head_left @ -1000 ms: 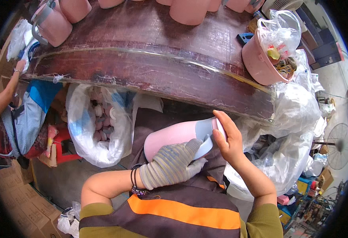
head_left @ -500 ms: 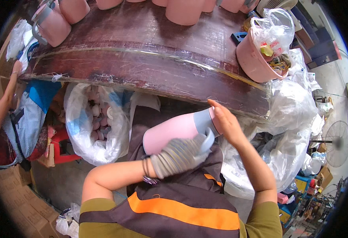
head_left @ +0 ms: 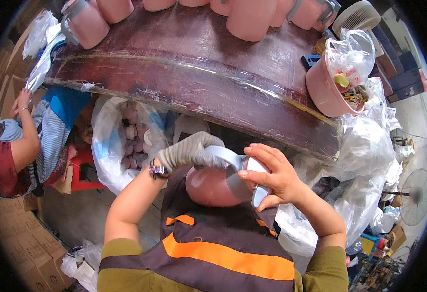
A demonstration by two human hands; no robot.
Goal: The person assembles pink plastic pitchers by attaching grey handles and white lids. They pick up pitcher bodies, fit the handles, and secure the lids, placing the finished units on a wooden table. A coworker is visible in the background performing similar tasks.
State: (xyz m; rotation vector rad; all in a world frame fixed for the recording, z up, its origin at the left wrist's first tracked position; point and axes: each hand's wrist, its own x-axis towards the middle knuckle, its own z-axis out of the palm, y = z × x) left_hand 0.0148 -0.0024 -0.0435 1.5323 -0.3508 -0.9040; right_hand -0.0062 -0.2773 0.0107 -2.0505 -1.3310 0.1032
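A pink thermos jug [head_left: 207,187] lies on its side across my lap, top end toward the right. My left hand [head_left: 190,152], in a grey striped knit glove, is closed round its pale grey-blue handle [head_left: 229,155], which points up and away from me. My bare right hand [head_left: 278,176] grips the jug's lid [head_left: 256,165], thumb and fingers spread across its end. A grey-blue tab [head_left: 259,195] sticks out below that hand's thumb. The palm side of my left hand is hidden.
Several pink jugs stand along the far side of the dark table [head_left: 174,78]. A pink bucket [head_left: 320,92] of litter is at its right end. Left of my lap sits a plastic bag [head_left: 109,165] of pink and white parts. A co-worker [head_left: 23,141] sits at far left.
The jug has rolled so its handle, formerly toward me, points away. My left hand went up with the handle, and my right fingers closed over the lid. The view has shifted slightly.
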